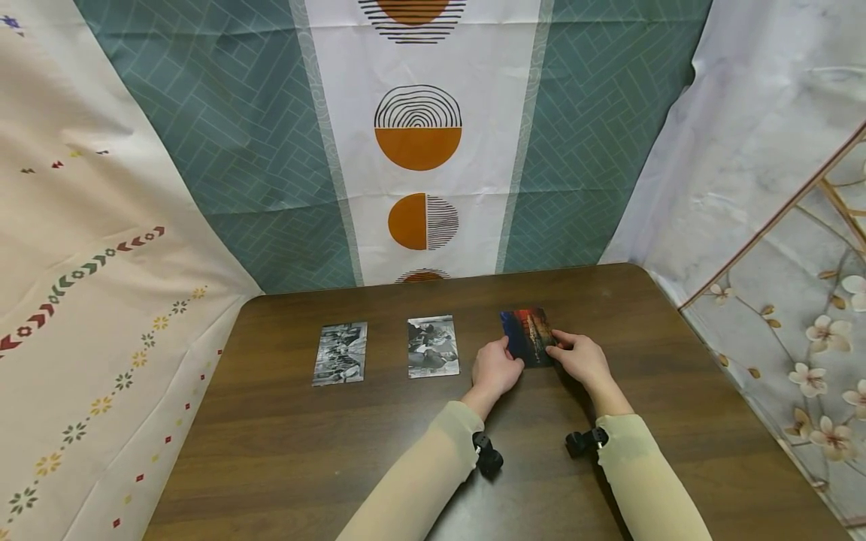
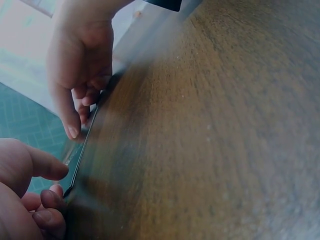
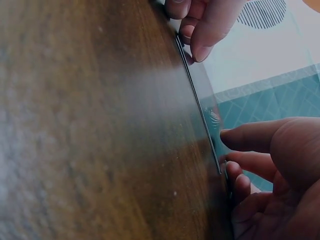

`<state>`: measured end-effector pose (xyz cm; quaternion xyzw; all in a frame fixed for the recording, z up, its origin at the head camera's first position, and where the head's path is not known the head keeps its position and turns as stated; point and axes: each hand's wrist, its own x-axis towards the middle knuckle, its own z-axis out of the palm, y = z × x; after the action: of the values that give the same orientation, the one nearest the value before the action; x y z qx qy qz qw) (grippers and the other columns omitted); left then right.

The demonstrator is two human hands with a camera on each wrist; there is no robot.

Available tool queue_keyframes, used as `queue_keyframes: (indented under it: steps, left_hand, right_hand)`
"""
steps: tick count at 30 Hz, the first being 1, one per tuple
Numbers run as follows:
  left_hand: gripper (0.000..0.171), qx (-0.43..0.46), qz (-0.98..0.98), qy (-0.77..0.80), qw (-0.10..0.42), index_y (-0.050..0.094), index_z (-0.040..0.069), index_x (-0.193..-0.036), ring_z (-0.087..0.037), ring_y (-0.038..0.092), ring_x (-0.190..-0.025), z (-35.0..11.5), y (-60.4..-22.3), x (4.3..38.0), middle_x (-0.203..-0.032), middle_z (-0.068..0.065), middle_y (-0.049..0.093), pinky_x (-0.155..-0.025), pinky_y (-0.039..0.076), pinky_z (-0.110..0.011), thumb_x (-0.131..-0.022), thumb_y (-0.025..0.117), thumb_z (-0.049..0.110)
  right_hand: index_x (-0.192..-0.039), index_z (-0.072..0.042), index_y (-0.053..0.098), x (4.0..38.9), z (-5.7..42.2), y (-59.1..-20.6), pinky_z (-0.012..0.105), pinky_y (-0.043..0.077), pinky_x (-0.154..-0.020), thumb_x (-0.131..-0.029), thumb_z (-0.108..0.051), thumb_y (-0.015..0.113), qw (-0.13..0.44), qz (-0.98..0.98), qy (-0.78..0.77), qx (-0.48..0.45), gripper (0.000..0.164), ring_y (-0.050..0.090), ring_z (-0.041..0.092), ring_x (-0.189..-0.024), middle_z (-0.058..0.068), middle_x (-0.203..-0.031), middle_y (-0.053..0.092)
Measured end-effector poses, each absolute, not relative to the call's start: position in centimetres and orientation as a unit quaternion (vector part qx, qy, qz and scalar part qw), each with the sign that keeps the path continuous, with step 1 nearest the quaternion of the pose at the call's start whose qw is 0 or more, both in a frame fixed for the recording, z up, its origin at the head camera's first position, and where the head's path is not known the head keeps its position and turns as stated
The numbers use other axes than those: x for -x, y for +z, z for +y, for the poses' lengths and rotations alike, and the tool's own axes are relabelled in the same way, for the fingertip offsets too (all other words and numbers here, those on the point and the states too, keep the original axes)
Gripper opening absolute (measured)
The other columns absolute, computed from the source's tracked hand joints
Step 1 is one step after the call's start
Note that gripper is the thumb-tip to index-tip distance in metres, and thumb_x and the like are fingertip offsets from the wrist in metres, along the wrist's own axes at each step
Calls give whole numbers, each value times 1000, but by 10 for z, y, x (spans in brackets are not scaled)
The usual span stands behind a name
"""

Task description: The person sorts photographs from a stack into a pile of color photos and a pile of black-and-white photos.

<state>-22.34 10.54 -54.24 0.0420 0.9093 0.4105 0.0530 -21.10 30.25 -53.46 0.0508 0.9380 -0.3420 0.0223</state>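
Observation:
A dark card [image 1: 531, 336] with a blue and orange-red picture lies at the right of the row on the brown table. My left hand [image 1: 495, 368] holds it at its lower left corner, thumb on the near edge. At the card's right edge, my right hand [image 1: 582, 358] pinches it between thumb and fingers. In the right wrist view the card [image 3: 199, 107] shows edge-on as a thin dark line close to the tabletop, the right hand [image 3: 280, 170] at its near end and the left hand [image 3: 212, 20] at the far end.
Left of the hands, a black-and-white photo [image 1: 433, 347] lies flat, and a second black-and-white photo [image 1: 340, 354] lies farther left. The wooden table [image 1: 271, 466] ends at a patterned curtain [image 1: 271, 150] behind. Printed cloths hang along both sides.

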Motion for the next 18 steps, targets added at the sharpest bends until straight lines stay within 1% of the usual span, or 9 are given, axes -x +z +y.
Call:
queue_keyframes:
  steps: [4,10,16,18]
  left_hand:
    - [60,-43,907,415,55,66,7,-147,-11,54,-64,104,-542,224,-68,8,57,-58,41,-30,-90,76,20]
    - [58,-51,908,412,53,66,7,-147,-10,54,-65,102,-540,222,-70,10,57,-59,42,-29,-91,76,20]
    - [58,-47,904,422,57,67,8,-146,-9,53,-66,102,-541,220,-71,10,58,-61,43,-30,-90,76,20]
    - [58,-45,902,426,58,67,8,-146,-9,53,-66,102,-541,221,-70,10,57,-61,42,-30,-90,76,19]
  right_hand:
    - [-152,-2,58,212,302,-535,62,45,-103,-104,-29,67,23,937,-344,-54,55,61,47,-123,24,-128,69]
    - [-154,-3,56,214,303,-535,62,45,-104,-106,-31,65,28,933,-353,-60,56,61,46,-123,24,-131,69]
    - [-155,-3,56,213,303,-535,62,45,-103,-106,-31,64,33,933,-352,-63,57,60,46,-122,23,-128,69]
    - [-155,-3,55,213,303,-535,63,45,-104,-107,-31,64,35,933,-353,-63,57,60,47,-124,24,-130,68]
